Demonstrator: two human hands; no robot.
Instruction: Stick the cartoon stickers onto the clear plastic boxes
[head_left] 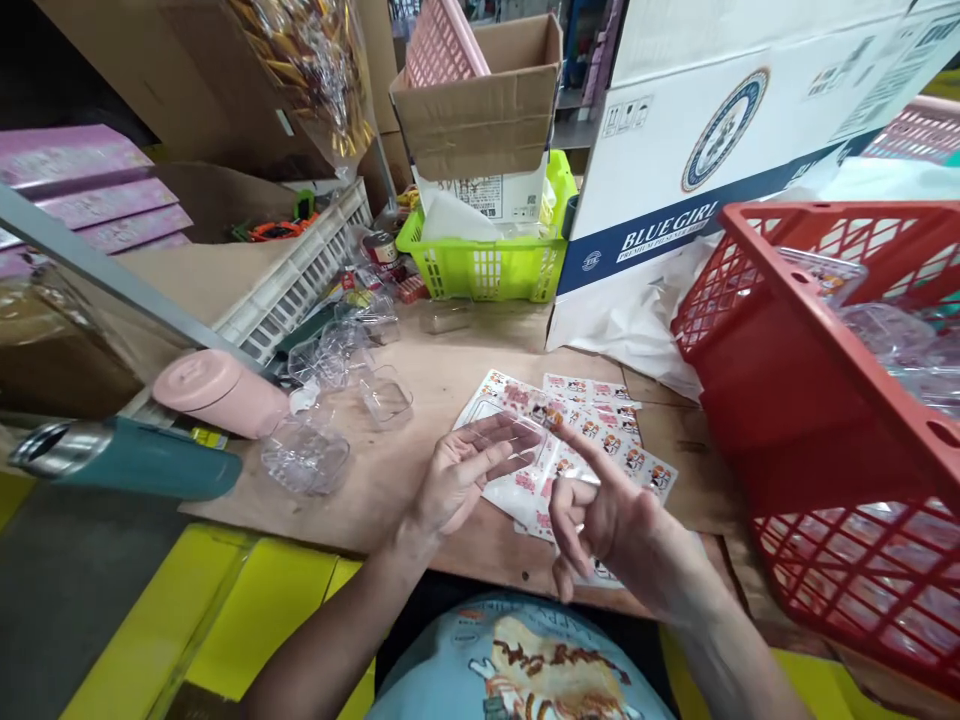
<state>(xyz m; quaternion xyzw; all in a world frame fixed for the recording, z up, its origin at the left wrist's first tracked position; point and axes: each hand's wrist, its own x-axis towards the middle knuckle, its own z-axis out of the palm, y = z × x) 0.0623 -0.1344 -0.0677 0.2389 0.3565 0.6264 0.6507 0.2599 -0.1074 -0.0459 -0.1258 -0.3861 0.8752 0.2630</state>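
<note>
My left hand grips a clear plastic box piece, thin-walled and see-through, thumb on top and fingers beneath. Beside it, my right hand has its index finger stretched toward the box piece and the other fingers loosely curled. At that fingertip is a small printed patch; whether it is a sticker on the finger or part of the sheet behind I cannot tell. Under both hands lie sticker sheets with small orange, black and pink cartoon prints, partly hidden by the hands.
On the left are clear plastic containers, a pink cup and a teal bottle on its side. A red basket holding clear boxes stands right. Behind are a lime basket and a white carton.
</note>
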